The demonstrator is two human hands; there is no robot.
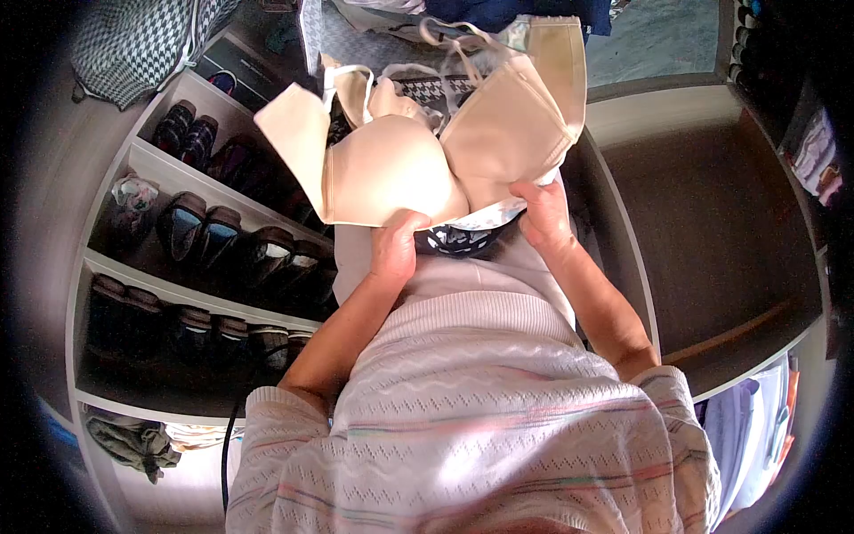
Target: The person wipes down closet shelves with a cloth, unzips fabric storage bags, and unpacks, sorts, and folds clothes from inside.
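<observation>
A beige bra (391, 169) is stretched between my two hands, its cups facing up and its straps loose at the top. My left hand (396, 245) grips its lower edge near the middle, fingers hidden beneath the fabric. On the other side my right hand (543, 214) closes on the bottom edge under the other cup, thumb on top. Just below the cups, between the hands, a black and white patterned cloth (458, 240) shows. More beige fabric and straps lie behind the cups.
Shelves (267, 205) on the left hold several pairs of dark shoes (200, 227). A houndstooth bag (133, 53) sits at the upper left. Brown shelving (712, 222) stands on the right, with hanging clothes (752, 436) below. Dark blue fabric (569, 13) lies at the top.
</observation>
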